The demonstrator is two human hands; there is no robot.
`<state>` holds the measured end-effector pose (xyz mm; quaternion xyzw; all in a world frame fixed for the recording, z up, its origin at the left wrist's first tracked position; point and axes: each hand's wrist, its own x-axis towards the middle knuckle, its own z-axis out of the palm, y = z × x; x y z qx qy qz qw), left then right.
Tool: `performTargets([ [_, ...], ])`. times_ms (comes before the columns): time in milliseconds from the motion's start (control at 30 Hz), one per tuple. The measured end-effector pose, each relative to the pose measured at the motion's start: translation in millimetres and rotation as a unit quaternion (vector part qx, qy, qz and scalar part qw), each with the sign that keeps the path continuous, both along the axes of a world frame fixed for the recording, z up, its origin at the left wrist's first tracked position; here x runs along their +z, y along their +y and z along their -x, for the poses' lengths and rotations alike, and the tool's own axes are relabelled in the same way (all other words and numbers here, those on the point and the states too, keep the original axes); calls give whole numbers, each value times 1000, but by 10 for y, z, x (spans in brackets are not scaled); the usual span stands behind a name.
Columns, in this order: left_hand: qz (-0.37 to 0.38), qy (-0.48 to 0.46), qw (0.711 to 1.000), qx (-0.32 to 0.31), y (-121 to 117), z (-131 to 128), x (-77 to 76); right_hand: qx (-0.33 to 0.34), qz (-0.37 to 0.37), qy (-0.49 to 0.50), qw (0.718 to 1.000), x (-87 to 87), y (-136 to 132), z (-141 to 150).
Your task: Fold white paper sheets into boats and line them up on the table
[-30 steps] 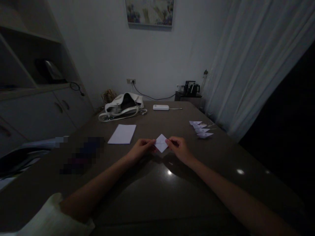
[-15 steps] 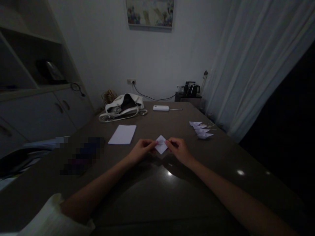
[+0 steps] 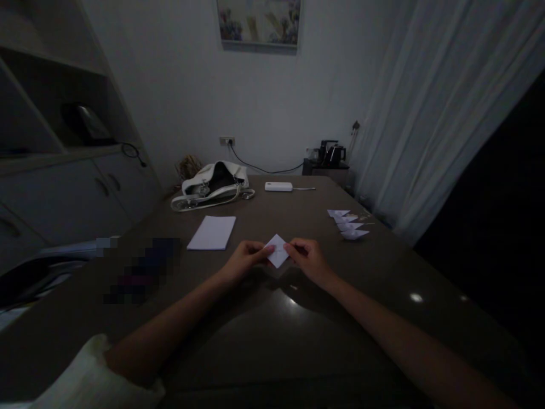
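Note:
A small folded white paper, diamond-shaped with a crease across its middle, is held just above the table. My left hand pinches its left corner, thumb on top. At the opposite corner my right hand pinches it the same way. The other fingers of both hands are partly hidden behind the paper. To the right stand several folded paper boats in a row. A stack of white paper sheets lies to the left of my left hand.
On the dark table, a white handbag sits at the far left. A white power bank with a short cable lies at the far end. A pixelated dark patch covers something at left. A sheer curtain hangs at right.
The folded paper has shifted very slightly left, and my left thumb lies a little further over it. Both hands keep their pinch; everything else stays in place.

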<state>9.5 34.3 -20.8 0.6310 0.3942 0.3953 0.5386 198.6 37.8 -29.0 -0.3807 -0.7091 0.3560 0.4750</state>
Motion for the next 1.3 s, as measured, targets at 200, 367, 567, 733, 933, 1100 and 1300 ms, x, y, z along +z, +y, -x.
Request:
performTargets([
  [200, -12, 14, 1000, -13, 4, -14, -19, 5, 28, 22, 999, 11, -51, 20],
  [367, -15, 11, 1000, -2, -24, -42, -7, 36, 68, 41, 996, 30, -111, 69],
  [567, 7, -5, 1000, -8, -84, -80, 39, 38, 52, 45, 997, 43, -130, 79],
  [733, -7, 1, 1000, 2, -86, -84, 46, 51, 57, 43, 996, 50, -144, 76],
  [933, 4, -13, 1000, -6, -115, -82, 59, 45, 51, 34, 997, 45, -137, 81],
  [1100, 12, -21, 1000, -16, -117, -83, 62, 51, 61, 39, 996, 34, -132, 75],
  [1300, 26, -24, 999, -6, -124, -89, 76, 33, 65, 40, 997, 53, -129, 56],
])
